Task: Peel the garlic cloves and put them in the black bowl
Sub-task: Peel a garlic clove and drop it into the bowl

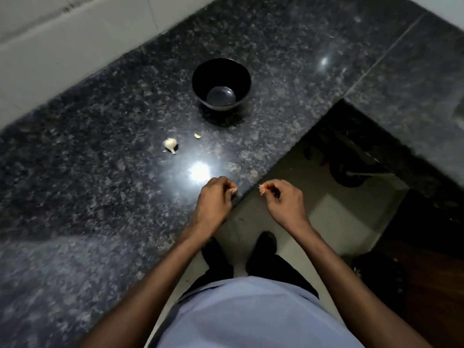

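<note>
**Q:** Nearest the camera, what shows?

**A:** Both forearms reach forward from a pale blue shirt (251, 315). Left hand (216, 199) hangs over the counter (100, 146) edge with fingers curled in; fingertips look pressed together, but whether they hold a scrap of skin cannot be told. Right hand (283, 199) sits at 3 o'clock from it, off the counter and over the floor, pinching a small pale clove (262, 189) between thumb and fingertips.

**Q:** Where are the other task things?

**A:** A black bowl (221, 82) stands at 12 o'clock from the hands, well apart, and looks empty. Between bowl and hands, toward 11 o'clock, lie a garlic piece with a stem (170, 144) and a smaller clove (197, 136) just beside it at 2 o'clock.

**Q:** What step does this look like, and how to do it well?

**A:** Likely peeling the pinched clove, with little of the task done. My advice: bring the hands together over the counter, not the floor, so a slip lands on stone. Hold the clove's base steady in the right fingers, nick the papery skin at the tip with a left nail, and strip it lengthwise. Then carry the bare clove to 12 o'clock and drop it low into the bowl.
</note>
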